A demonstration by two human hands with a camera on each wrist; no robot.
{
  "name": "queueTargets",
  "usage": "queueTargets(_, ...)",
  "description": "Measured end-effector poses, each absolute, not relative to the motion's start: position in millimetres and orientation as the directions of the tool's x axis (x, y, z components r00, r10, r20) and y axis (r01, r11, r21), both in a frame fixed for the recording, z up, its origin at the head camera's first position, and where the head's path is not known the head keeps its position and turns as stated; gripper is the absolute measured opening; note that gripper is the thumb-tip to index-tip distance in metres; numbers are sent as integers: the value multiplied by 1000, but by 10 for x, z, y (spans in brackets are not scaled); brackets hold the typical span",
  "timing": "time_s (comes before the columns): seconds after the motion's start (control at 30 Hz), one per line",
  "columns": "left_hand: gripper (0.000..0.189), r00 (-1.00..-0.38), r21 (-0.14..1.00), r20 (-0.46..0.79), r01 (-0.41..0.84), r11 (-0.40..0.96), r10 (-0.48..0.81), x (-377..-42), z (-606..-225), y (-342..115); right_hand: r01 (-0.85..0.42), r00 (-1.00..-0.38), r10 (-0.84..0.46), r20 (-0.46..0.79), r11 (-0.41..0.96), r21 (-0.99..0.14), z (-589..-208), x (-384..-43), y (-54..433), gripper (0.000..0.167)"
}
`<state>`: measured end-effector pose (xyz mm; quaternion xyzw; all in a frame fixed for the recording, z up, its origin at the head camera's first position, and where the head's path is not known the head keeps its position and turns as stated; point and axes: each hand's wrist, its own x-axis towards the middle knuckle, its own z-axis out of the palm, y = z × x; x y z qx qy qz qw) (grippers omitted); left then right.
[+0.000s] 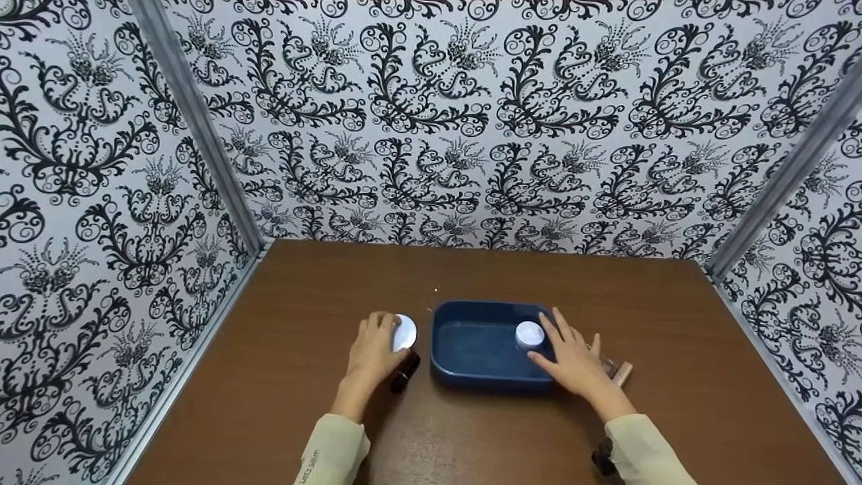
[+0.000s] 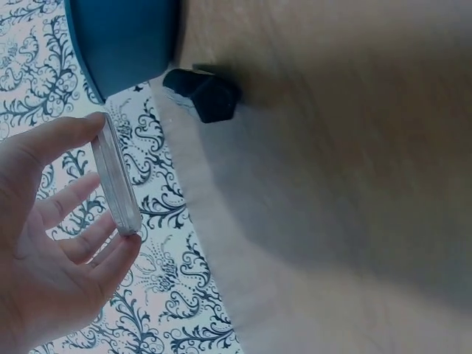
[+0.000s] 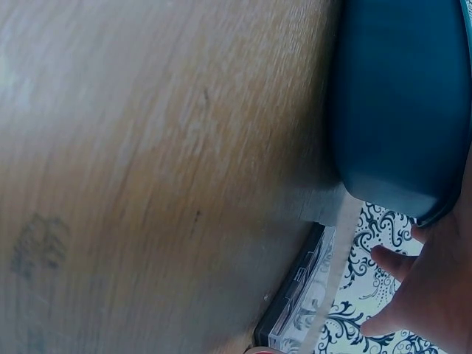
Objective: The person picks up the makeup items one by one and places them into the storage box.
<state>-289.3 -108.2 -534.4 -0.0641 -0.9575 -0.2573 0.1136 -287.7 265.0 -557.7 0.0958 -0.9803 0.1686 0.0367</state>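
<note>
My left hand (image 1: pixel 378 347) grips a round white compact (image 1: pixel 405 333) by its edge, left of the blue tray (image 1: pixel 491 380). In the left wrist view, the compact (image 2: pixel 116 177) shows a thin, flat side between thumb and fingertips. Just below this hand lies a dark, shiny tube (image 1: pixel 405 372), seen end-on as a black object (image 2: pixel 214 97) by the left wrist camera. My right hand (image 1: pixel 572 360) reaches over the tray's right side with spread fingers. Between its thumb and index finger, a small round white jar (image 1: pixel 530 335) sits inside the tray.
Right of the tray, partly behind my right hand, lies a beige tube (image 1: pixel 623 374). A black-edged clear case (image 3: pixel 295 295) shows in the right wrist view. Near my right sleeve is a small dark object (image 1: pixel 603 457). Patterned walls (image 1: pixel 431 135) enclose the brown table (image 1: pixel 323 269).
</note>
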Motion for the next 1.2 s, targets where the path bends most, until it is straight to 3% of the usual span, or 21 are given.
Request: queueTargets(1.2,52,-951,442,247,280,852,185,-3022,-5138,-513,-197,-980,-174,97,914,-355,-5602,-2880,2650,83)
